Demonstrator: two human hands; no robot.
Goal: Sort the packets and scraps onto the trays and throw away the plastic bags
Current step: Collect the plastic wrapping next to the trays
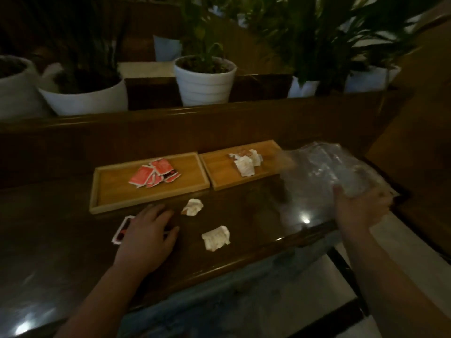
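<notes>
**Sorting well along: one packet and two scraps still loose on the table**

Nearest, at about 7 o'clock, the left hand (148, 230) lies palm-down with fingers spread over a flat red-and-white packet (122, 229) on the dark glossy wooden table (61, 259); the fingers rest on it rather than closing round it, so it is covered, not yet lifted. At 6 o'clock, just right of that hand, sits a crumpled white paper scrap (216, 237), and a little beyond it a second crumpled white scrap with an orange tinge (192, 207), both loose on the table and apart from each other.

At 3 o'clock the right hand (358, 208) is clamped on a bunched clear plastic bag (336, 167) at the table's right edge; the bag is blurred, and its far part overlaps the right tray's corner.

Further off, at 11 o'clock, the left-hand light wooden rectangular tray (109, 186) carries a pile of red packets (156, 175). Beside it, at 1 o'clock and nearly touching, the right-hand light wooden tray (219, 172) carries a heap of white scraps (246, 163). Beyond, at 12 o'clock, white plant pots (205, 80) line a ledge.

Judging by this, most of the sorting is done. Left: the packet to the left tray, both scraps to the right tray, the bag to the bin, which is not in view.
</notes>
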